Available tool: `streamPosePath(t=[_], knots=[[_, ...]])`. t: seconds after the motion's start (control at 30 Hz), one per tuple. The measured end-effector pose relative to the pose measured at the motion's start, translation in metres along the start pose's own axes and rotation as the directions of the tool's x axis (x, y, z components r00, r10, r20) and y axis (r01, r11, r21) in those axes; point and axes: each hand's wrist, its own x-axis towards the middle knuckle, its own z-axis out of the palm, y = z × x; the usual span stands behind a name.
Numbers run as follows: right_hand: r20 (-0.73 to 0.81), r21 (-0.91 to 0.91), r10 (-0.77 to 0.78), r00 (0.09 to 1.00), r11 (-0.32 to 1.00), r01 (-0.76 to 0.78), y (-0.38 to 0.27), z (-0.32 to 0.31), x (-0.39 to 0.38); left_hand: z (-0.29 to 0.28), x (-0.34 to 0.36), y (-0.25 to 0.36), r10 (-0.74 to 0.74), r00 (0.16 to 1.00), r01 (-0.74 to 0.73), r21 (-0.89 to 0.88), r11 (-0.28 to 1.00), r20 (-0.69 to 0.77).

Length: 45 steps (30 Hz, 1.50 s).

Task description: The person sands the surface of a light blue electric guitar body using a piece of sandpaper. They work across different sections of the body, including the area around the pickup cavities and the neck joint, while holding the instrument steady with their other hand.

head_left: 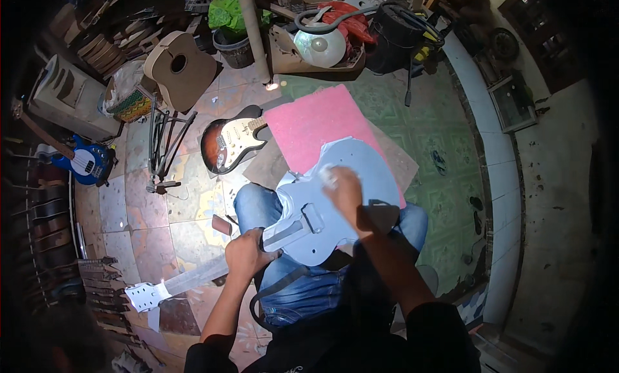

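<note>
An unfinished electric guitar (pixel 367 160) with a pale grey body lies across my lap, its face up. Its neck points to the lower left and ends in a whitish headstock (pixel 147 297) with tuner holes. My left hand (pixel 245 254) is wrapped round the neck close to the body. On the upper part of the body, my right hand (pixel 346 191) presses a small whitish piece (pixel 327 174) against the surface. Slight blur and the fingers hide what kind of piece it is. The body shows a rectangular pickup cavity (pixel 313 218) and several small holes.
Beyond my knees lies a pink sheet (pixel 309 125) over brown board. A sunburst electric guitar (pixel 229 141) rests to its left, near a folded black stand (pixel 161 154). A reddish-brown block (pixel 222 225) sits by my left knee. An acoustic guitar body (pixel 180 70) and a bucket (pixel 233 49) stand farther back.
</note>
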Motion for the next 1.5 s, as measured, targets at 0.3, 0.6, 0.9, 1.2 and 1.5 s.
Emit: streamPosePath(t=[0.3, 0.6, 0.9, 1.2, 1.5], knots=[[0.127, 0.065, -0.127, 0.984, 0.991, 0.12, -0.057, 0.001, -0.03, 0.008, -0.004, -0.006, -0.017, 1.0, 0.017, 0.003, 1.0, -0.011], [0.156, 0.26, -0.26, 0.953, 0.941, 0.215, -0.065, -0.004, -0.028, 0.009, -0.005, -0.008, 0.001, 1.0, 0.0, 0.008, 1.0, -0.029], [0.316, 0.319, -0.288, 0.904, 0.93, 0.185, -0.036, -0.01, -0.003, 0.006, -0.003, -0.004, 0.007, 0.999, -0.007, -0.002, 1.0, -0.036], [0.357, 0.413, -0.491, 0.795, 0.846, 0.337, -0.043, -0.018, 0.012, 0.004, -0.001, -0.002, -0.006, 1.0, 0.006, 0.008, 1.0, 0.008], [0.35, 0.485, -0.552, 0.757, 0.798, 0.357, -0.045, -0.012, 0.018, 0.002, 0.001, -0.002, -0.024, 0.999, 0.023, 0.016, 1.0, 0.034]])
